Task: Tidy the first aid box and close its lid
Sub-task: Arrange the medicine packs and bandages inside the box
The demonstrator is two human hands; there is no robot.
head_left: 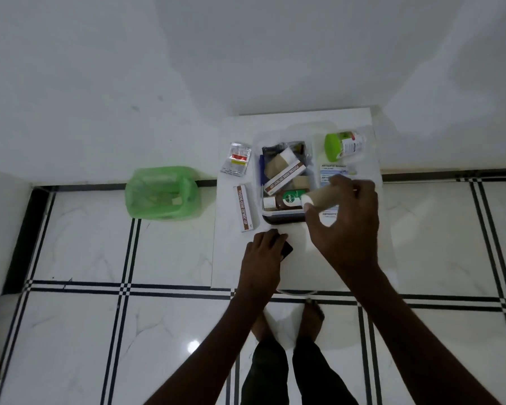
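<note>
Our right hand (343,211) grips a bandage roll (323,197), long axis pointing left toward the box (287,182) just beside it; left hand (265,249) rests farther off, grip unclear.

White walls (246,54) fill the upper half of the view, meeting in corners at 11 and 1 o'clock. Floor (85,331): glossy white marble-pattern tiles with black double-line borders; ceiling-light glare spot near 6 o'clock. Black skirting strip along the wall base. Small white table (304,267) against the wall, centre. Green-lined bin (162,192) at 9 o'clock of it.
</note>
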